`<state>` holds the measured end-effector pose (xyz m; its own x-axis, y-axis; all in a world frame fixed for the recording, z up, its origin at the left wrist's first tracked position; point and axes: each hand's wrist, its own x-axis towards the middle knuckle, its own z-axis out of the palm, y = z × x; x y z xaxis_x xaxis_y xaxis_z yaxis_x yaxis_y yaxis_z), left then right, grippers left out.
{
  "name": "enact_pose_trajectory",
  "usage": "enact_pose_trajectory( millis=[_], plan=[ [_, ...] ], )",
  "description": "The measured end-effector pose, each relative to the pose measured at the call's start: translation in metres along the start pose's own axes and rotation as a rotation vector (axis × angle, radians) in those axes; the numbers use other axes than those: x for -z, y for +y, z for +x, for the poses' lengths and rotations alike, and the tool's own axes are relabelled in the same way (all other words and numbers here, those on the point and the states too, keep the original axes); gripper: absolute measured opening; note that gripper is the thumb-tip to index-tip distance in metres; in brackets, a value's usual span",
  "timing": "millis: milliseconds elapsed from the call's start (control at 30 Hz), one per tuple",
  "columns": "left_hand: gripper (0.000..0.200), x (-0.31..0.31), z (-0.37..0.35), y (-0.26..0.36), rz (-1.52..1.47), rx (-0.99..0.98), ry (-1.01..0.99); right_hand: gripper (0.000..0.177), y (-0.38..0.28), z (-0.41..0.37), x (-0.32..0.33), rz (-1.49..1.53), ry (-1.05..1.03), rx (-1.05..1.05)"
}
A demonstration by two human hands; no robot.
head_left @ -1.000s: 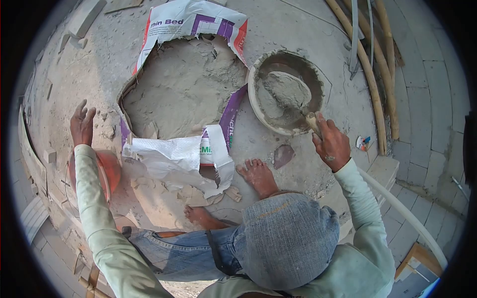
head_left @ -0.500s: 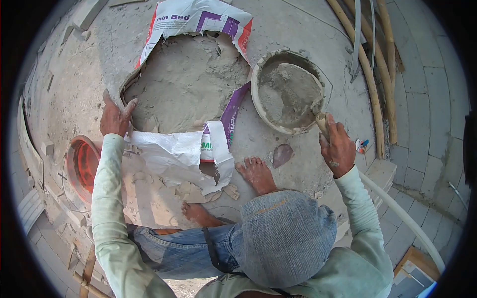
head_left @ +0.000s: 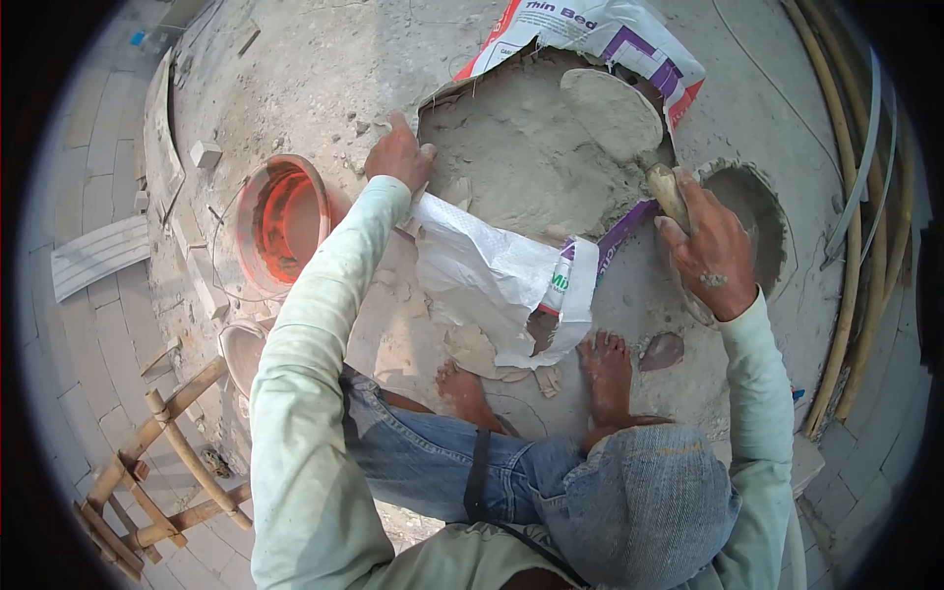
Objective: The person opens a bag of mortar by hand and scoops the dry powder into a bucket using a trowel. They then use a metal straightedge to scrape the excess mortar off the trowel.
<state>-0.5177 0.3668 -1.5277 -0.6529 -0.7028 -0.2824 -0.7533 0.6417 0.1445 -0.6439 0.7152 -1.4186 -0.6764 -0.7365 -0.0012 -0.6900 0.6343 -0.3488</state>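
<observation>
In the head view, the person's right hand [head_left: 713, 251] is closed around the pale, worn handle of a grey trowel with a broad rounded blade [head_left: 612, 113]. The handle points back toward the person, which seems to let the blade lie out over the loose grey powder [head_left: 511, 133] with the arm only partly stretched. Whether the blade is loaded or merely coated is hard to tell.

The powder sits in a white, purple and red printed plastic bag [head_left: 482, 261], lying on the floor in front of the bare feet; its upper side is torn wide, presumably so the contents can be reached from above.

The left hand [head_left: 401, 157] is at the bag's left edge, thumb and forefinger apart. It may be steadying the rim, but whether it grips the plastic cannot be told.

A round, mortar-crusted basin [head_left: 777, 211] stands just beside the bag, partly hidden by the right hand and forearm; that placing appears to keep both within reach of the same arm. A round orange plastic bucket [head_left: 285, 226] stands left of the bag, apart from both hands.
</observation>
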Motion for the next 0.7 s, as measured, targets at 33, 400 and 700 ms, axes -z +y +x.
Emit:
enact_pose_trajectory(
  millis=[33,400,700],
  plan=[
    [0.072,0.001,0.002,-0.002,-0.017,0.024,-0.009,0.046,-0.005,0.015,-0.022,0.012,-0.001,0.056],
    [0.035,-0.004,0.009,-0.027,-0.016,-0.060,0.088,0.033,-0.034,0.078,-0.153,0.065,-0.237,0.133],
    [0.031,-0.011,0.008,-0.029,-0.028,-0.129,0.180,0.043,-0.016,0.086,-0.161,0.137,-0.294,0.293]
  ],
)
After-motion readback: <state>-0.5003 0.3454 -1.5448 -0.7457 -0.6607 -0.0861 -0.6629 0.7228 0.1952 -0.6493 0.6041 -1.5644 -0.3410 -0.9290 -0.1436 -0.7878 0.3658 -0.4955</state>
